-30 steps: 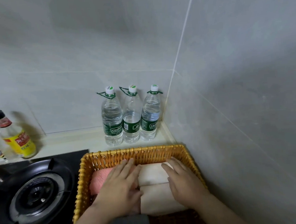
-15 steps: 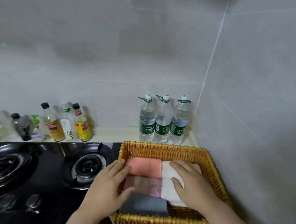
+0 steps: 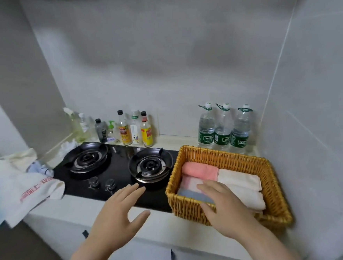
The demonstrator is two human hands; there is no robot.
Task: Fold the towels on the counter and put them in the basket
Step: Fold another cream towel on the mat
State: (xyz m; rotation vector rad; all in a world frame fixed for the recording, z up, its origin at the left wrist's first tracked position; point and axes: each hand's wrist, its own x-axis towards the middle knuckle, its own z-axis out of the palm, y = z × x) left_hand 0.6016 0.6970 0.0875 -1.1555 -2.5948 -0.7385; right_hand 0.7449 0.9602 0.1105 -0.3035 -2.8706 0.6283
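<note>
Head view: right hand (image 3: 226, 207) over basket (image 3: 187, 207), left hand (image 3: 120, 216) beside

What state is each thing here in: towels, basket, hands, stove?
Yellow wicker basket: holds folded towels
Pink folded towel: in the basket, far left
Cream folded towels: in the basket, right side
White crumpled towels, left counter: unfolded
Left hand: open, empty, above the stove
Right hand: open, over the basket
Black gas stove: no flames
Three clear water bottles: upright, capped

Left grip (image 3: 118, 216) and right grip (image 3: 225, 209) reach forward, fingers straight.
</note>
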